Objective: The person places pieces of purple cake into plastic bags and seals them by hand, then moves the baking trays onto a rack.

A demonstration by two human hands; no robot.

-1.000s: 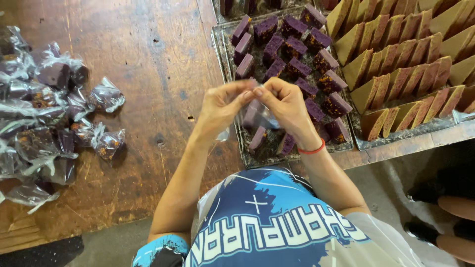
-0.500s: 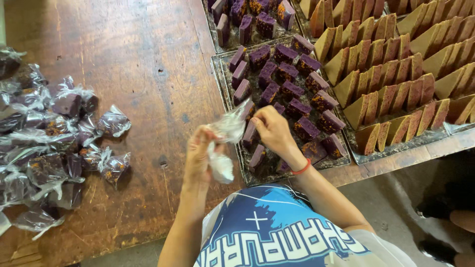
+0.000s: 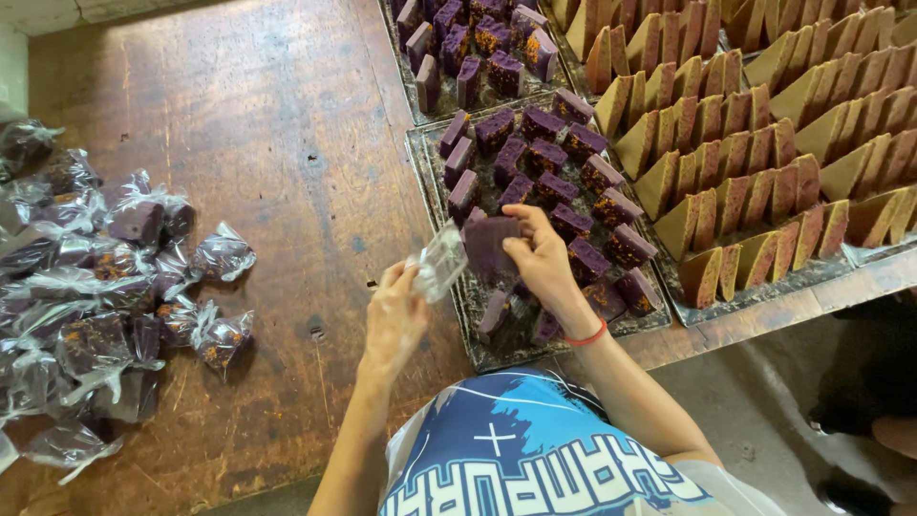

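Purple cake slice (image 3: 489,250) pinched upright in the right hand (image 3: 543,260), fingers closed on its right edge, thumb across the face, just above the near end of the metal tray (image 3: 420,143). Clear plastic bag (image 3: 439,260) gripped by the left hand (image 3: 396,315), fingers curled shut on its lower part, mouth turned toward the slice and touching or almost touching its left edge; hard to tell whether the slice has entered yet. Red band on the right wrist.

Beneath and beyond the hands: more purple slices (image 3: 535,153) with orange-speckled tops, standing in loose rows on the tray, a second tray of the same behind. To the right, rows of brown wedge-shaped slices (image 3: 764,143) packed tight. Far left on the worn wooden table (image 3: 267,143), well apart from the hands, a heap of wrapped pieces (image 3: 105,296) in crinkled clear plastic.

Likely trouble: soft slice crumbling or shedding its topping under a tight pinch; bag mouth folding shut and catching a corner, smearing the film; slice slipping and toppling neighbours on the tray directly below; bag sliding out of a grip that holds only its lower part.
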